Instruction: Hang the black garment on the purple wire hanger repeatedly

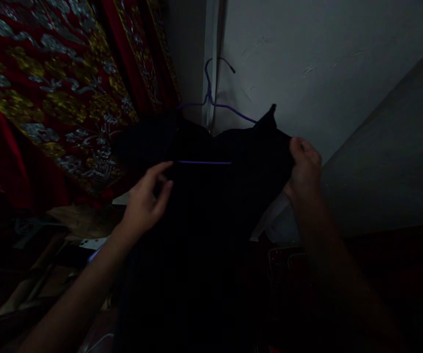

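Note:
A dark garment point(204, 220) hangs in front of me on a purple hanger point(233, 110), whose hook sits over a pale vertical edge. The hanger's lower bar shows as a thin purple line across the garment's upper part. My right hand point(305, 164) is closed on the garment's right shoulder edge, thumb in front and fingers partly behind the cloth. My left hand point(147, 193) is at the garment's left side, index finger stretched to the left end of the visible bar. Its thumb and fingers are apart. Folds in the cloth are lost in the dark.
A red cloth with gold and silver embroidery point(49, 73) hangs at the upper left. A pale wall point(307, 73) with scuff marks rises behind on the right. Dim clutter lies at the lower left, including a tan object point(82, 220). A dark reddish surface is at the lower right.

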Available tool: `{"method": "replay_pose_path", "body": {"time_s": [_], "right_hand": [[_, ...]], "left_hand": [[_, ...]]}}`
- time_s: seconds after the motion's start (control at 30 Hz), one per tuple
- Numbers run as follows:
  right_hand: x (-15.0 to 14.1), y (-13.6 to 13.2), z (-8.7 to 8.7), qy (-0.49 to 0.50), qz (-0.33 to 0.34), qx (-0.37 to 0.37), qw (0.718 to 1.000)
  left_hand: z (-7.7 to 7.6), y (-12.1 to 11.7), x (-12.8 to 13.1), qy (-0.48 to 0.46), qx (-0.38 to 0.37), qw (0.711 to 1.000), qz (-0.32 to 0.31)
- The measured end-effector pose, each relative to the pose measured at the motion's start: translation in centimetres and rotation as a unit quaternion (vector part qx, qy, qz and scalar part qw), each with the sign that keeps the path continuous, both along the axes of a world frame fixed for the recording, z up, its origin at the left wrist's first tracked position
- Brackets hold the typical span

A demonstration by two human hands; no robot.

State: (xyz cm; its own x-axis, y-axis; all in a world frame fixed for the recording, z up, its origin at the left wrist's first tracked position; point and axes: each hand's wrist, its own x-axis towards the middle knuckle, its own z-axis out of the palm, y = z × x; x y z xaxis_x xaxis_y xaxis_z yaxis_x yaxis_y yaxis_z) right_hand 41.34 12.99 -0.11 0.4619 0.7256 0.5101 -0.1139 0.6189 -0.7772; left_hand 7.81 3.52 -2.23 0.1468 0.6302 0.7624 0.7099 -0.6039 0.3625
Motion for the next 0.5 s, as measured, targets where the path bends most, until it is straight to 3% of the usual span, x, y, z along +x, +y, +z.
{"method": "replay_pose_path", "body": {"time_s": [0.07, 0.13, 0.23, 0.37, 0.43, 0.5], "right_hand": [[0.8, -1.7, -1.3, 0.009, -0.017, -0.016, 1.000], [1.1, -3.5, -2.9, 0.009, -0.012, -0.044, 0.999], [0.8, -5.0, -4.5, 0.024, -0.001, -0.082, 0.996], [0.5, -4.2, -4.6, 0.055, -0.011, -0.083, 0.995], [0.9, -3.6, -4.8, 0.052, -0.047, -0.080, 0.994], [1.4, -3.9, -6.2, 0.014, -0.135, -0.066, 0.989]], "left_hand": [[-2.5, -0.3, 1.3, 0.060, -0.112, 0.989, -0.070], [-4.9, -0.4, 2.5, 0.108, -0.182, 0.972, -0.098], [-8.0, -0.3, 3.8, 0.156, -0.222, 0.958, -0.098], [-11.4, 0.1, 4.8, 0.147, -0.280, 0.940, -0.127], [-12.7, -0.1, 5.1, 0.117, -0.322, 0.931, -0.125], [-13.9, -0.8, 5.5, 0.080, -0.354, 0.925, -0.114]]}}
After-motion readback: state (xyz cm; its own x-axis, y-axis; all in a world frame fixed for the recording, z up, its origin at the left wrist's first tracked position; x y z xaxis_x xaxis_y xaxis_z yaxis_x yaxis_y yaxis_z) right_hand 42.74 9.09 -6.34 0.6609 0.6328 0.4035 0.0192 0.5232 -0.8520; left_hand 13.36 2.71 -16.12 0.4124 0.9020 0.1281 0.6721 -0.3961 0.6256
